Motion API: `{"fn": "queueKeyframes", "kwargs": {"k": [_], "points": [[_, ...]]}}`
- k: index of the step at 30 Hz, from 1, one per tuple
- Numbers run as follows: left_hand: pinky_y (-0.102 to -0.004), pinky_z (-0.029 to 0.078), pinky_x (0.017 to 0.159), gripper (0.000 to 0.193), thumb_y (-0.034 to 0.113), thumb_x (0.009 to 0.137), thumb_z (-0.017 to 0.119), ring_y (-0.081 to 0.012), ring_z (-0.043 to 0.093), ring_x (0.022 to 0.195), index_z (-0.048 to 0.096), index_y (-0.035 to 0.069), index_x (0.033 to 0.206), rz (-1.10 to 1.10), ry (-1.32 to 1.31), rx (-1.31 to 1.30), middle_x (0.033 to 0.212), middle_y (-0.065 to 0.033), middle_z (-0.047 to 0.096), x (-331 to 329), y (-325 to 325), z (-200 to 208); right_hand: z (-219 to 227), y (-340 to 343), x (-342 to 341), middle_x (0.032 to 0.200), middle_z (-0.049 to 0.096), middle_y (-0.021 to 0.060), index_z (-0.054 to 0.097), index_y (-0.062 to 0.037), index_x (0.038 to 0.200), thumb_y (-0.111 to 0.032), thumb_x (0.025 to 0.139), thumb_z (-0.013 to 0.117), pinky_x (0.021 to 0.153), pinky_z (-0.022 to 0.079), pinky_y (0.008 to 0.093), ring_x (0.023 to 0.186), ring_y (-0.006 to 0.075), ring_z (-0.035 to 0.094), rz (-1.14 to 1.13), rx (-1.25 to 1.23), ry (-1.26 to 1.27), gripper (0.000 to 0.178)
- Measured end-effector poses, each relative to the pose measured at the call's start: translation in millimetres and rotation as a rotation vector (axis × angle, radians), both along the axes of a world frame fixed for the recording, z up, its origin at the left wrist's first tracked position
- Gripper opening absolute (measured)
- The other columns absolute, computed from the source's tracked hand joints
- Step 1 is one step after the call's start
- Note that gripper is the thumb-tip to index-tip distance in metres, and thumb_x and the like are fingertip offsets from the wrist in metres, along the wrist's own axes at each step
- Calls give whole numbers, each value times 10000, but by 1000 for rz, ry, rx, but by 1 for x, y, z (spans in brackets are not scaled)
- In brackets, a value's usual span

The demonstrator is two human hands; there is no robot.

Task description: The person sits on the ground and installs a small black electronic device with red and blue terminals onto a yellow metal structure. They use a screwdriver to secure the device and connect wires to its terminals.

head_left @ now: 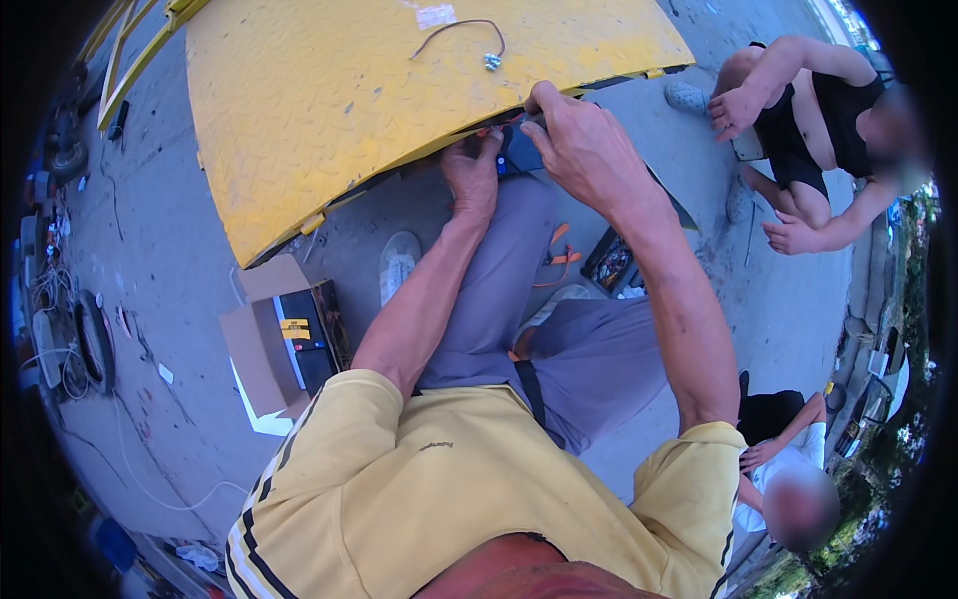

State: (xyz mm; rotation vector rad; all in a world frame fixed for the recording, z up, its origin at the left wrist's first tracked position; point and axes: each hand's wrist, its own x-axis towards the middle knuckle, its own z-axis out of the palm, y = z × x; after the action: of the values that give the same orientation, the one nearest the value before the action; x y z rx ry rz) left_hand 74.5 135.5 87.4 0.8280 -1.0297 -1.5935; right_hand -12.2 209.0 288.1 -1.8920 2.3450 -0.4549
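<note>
A yellow metal plate (399,80) with a raised tread pattern spans the top of the view. At its near edge my left hand (471,180) has its fingers bent and pressed together beside a bit of red wire (486,132). What they hold is partly hidden by the edge. Just to the right, my right hand (589,150) is closed, thumb against fingers, by the same edge; the thing in its grip is too small to name. Below the plate, between the hands, a dark blue object (521,150) shows in part. A brown wire (454,24) with a small pale blue connector (492,62) lies on the plate.
An opened cardboard box (254,339) holds a black battery (307,344) at my left. Orange strips (561,245) and a dark tray of small parts (611,262) lie near my legs. One person (808,140) sits at the right, another (788,469) lower right. Tyres (93,339) and cables stand far left.
</note>
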Motion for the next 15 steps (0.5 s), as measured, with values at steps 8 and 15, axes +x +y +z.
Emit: {"fn": "queueKeyframes", "kwargs": {"k": [8,15], "points": [[-280,516,793,223,46,843,826,-90,641,852,746,5,1047,3,-196,-15,946,-21,736,2,-1,1,4,-6,8,977,688,236,513,-3,1091,-167,989,644,767,561,515,893,437,699,-30,61,-3,233],[-282,486,655,174,72,812,840,-79,587,698,734,18,939,70,-185,-41,778,9,683,-2,1,1,1,-6,10,1096,614,200,527,-9,1112,-167,983,656,828,564,481,977,428,668,74,42,89,241]]}}
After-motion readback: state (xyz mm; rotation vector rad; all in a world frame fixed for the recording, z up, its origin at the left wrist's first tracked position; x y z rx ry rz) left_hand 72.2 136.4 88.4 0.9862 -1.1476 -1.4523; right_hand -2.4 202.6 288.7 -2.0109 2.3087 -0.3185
